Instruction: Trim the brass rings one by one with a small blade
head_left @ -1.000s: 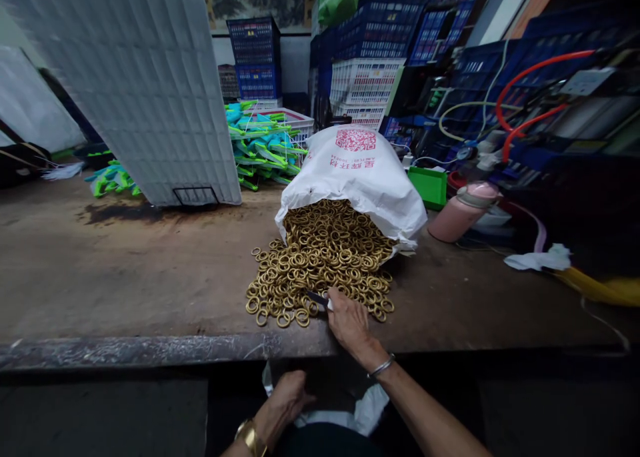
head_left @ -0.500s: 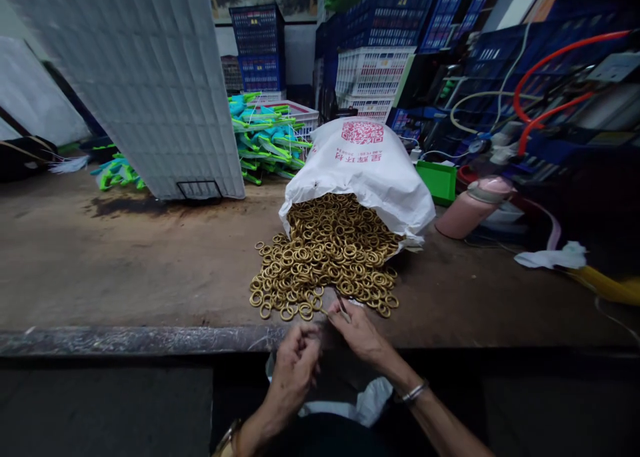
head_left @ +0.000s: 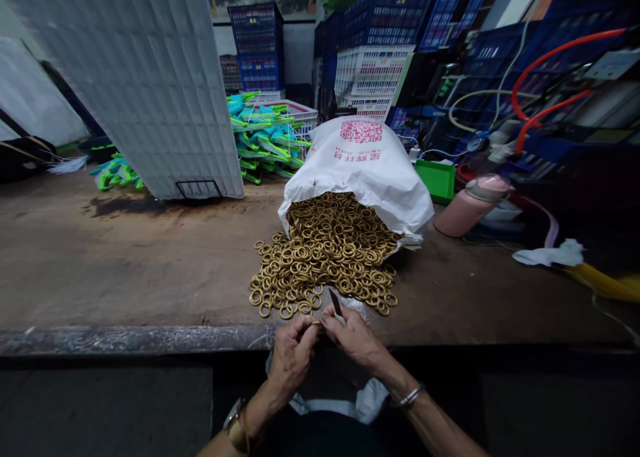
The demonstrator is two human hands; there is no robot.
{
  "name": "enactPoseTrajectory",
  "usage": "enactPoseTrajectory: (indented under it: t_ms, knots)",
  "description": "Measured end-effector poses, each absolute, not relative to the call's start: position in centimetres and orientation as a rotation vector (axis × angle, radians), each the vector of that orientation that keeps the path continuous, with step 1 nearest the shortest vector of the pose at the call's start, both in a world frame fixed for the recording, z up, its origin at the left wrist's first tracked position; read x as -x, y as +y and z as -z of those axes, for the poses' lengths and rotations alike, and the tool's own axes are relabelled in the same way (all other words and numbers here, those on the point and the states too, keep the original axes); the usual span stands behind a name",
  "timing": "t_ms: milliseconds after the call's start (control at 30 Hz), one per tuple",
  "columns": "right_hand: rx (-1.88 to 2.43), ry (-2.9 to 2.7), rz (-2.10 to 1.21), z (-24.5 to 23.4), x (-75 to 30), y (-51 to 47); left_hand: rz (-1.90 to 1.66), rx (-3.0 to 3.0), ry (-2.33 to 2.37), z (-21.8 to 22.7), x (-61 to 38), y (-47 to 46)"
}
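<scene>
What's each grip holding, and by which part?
Right grip: knife-like tool, by its pale end. Left grip: a ring, apparently by its edge.

Dim light; deep shadow below table [head_left: 150, 270]; outer edges stretched, soft.

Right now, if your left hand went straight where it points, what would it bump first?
My left hand would probably bump my right hand, close ahead, though depth is unclear.
</scene>
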State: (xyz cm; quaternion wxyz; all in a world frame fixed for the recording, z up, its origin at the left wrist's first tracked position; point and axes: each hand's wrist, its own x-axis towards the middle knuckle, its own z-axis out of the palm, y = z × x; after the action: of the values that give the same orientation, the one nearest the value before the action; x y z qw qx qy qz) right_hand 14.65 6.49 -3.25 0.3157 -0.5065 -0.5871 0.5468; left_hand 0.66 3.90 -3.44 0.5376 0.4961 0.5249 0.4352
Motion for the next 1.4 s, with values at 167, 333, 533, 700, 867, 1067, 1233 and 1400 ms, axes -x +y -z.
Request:
enactPoseTrajectory:
  t_ms: [167, 333, 533, 700, 867, 1067, 1233, 1400]
  knots:
    - [1.411, -1.578, -1.356, 3.4, -14.2, 6.7, -1.12, -1.355, 1.231, 3.4, -0.6, 4.0]
    - [1.456, -1.6, -1.276, 3.4, -13.8, 7.1, -1.086, -1.146, 1.203, 3.5, -0.7, 4.0]
    - [1.455, -1.652, -1.205, 3.1, -13.5, 7.4, -0.935, -0.926, 1.097, 3.4, -0.5, 4.1]
    - [1.574, -1.78, -1.007, 3.1, -14.2, 7.3, -0.962, -0.783, 1.037, 3.1, -0.3, 4.1]
    - [1.69, -2.153, -0.694, 2.8, -14.9, 6.2, -1.025, -0.739, 1.018, 3.1, -0.4, 4.2]
    - [1.723, -2.376, -0.53, 3.3, -14.7, 5.6, -1.039, -0.71, 1.008, 3.0, -0.6, 4.1]
    - [1.7, -2.421, -0.515, 3.2, -14.5, 5.5, -1.041, -0.757, 1.027, 3.2, -0.5, 3.9]
    - [1.763, -2.458, -0.484, 4.1, -15.3, 6.1, -1.022, -0.815, 1.041, 3.0, -0.5, 3.2]
